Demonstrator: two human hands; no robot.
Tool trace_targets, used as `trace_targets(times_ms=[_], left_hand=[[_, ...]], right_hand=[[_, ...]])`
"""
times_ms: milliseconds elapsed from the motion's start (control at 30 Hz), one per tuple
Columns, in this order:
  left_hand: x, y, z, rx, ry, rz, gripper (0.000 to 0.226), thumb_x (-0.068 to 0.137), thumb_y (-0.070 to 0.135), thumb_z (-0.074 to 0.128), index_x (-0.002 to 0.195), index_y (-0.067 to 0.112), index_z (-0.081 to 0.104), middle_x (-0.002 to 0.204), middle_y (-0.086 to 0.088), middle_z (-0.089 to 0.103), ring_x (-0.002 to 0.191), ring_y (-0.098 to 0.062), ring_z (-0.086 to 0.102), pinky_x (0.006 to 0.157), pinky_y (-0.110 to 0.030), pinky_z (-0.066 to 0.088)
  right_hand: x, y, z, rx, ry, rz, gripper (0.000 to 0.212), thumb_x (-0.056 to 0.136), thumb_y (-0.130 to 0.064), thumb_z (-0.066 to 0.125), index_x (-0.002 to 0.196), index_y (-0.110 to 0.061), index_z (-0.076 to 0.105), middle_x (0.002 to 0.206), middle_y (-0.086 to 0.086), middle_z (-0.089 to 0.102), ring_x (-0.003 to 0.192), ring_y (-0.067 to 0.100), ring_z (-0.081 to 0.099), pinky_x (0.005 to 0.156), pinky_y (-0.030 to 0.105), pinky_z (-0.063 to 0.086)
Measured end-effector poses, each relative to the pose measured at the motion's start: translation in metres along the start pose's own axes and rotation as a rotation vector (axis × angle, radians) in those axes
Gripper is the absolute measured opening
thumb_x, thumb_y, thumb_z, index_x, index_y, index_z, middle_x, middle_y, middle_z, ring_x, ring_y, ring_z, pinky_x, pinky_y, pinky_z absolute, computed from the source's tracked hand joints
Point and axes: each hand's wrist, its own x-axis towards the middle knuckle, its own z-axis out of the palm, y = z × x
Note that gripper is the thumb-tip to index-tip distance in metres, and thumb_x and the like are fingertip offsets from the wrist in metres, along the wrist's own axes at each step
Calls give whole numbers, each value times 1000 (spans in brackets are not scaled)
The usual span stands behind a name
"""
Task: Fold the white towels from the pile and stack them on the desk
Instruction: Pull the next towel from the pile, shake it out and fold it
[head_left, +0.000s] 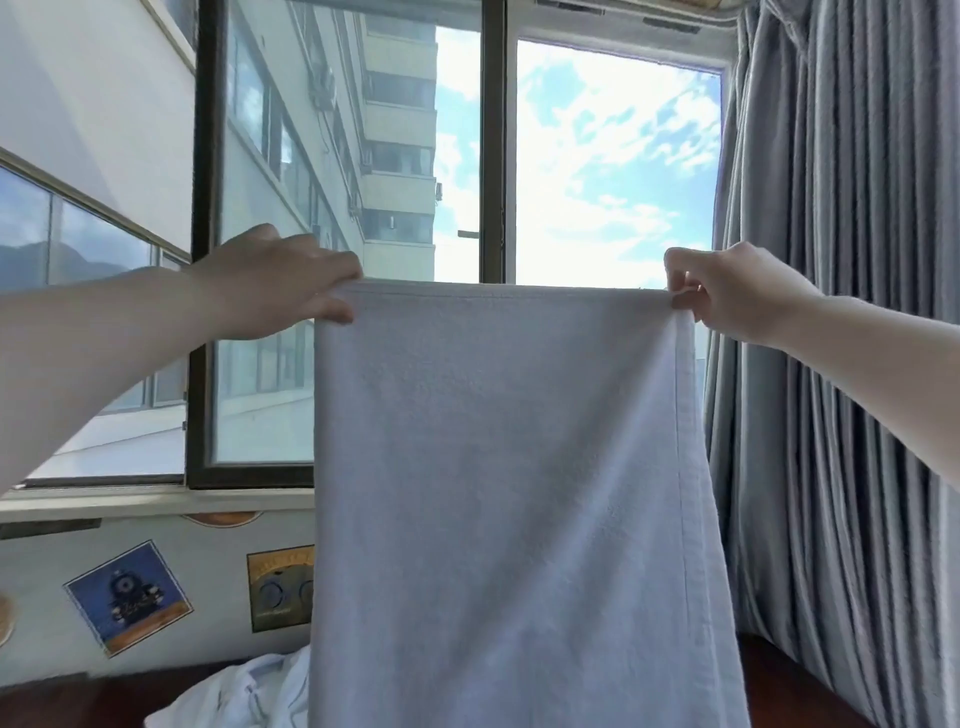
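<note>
The towel hangs up in front of the window, stretched out by its top edge, and the main risk from here is a corner slipping. The left hand pinches the top left corner, thumb underneath and fingers over the hem. The right hand pinches the top right corner between thumb and fingertips, with a small bunch of cloth gathered there. Both holds look light, right at the edge of the fabric. If either one lets go while the hands come together for a fold, I'd expect that side to drop and the whole length to swing down onto the pile lying below the window, left of the hanging cloth.

A second worry is a crooked fold. The right side edge already curls inward and hangs in a loose pleat, while the left edge drops straight. Bringing the corners together without shaking that out would likely leave the edges mismatched.

The sheet hangs entirely below both grips, its top hem running taut and nearly level between them. Its lower end runs out of view at the bottom, so I can't tell whether it touches the desk beneath the window.
</note>
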Motion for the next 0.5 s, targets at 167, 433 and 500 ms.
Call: trace_targets(times_ms=[167, 433, 500], left_hand=[[-16, 3, 8, -370, -133, -289, 14, 91, 50, 56, 97, 38, 54, 94, 4, 41, 85, -29, 49, 83, -39, 40], [-31, -4, 18, -664, -39, -213, 10, 93, 25, 63, 88, 23, 55, 111, 7, 52, 104, -16, 47, 79, -25, 38], [-31, -10, 22, -712, -159, -261, 13, 95, 28, 59, 87, 21, 52, 91, -1, 62, 88, -25, 58, 72, -33, 46]], right_hand=[[4, -16, 20, -32, 42, -54, 10, 98, -15, 55, 106, -19, 60, 89, 10, 71, 71, 29, 59, 60, 33, 44], [3, -37, 35, -141, -33, -66, 19, 98, -4, 46, 106, -8, 63, 93, 13, 68, 83, 32, 61, 69, 38, 45], [2, -41, 38, -107, -8, -64, 23, 96, 3, 41, 107, -4, 59, 103, 14, 64, 94, 30, 57, 73, 39, 47]])
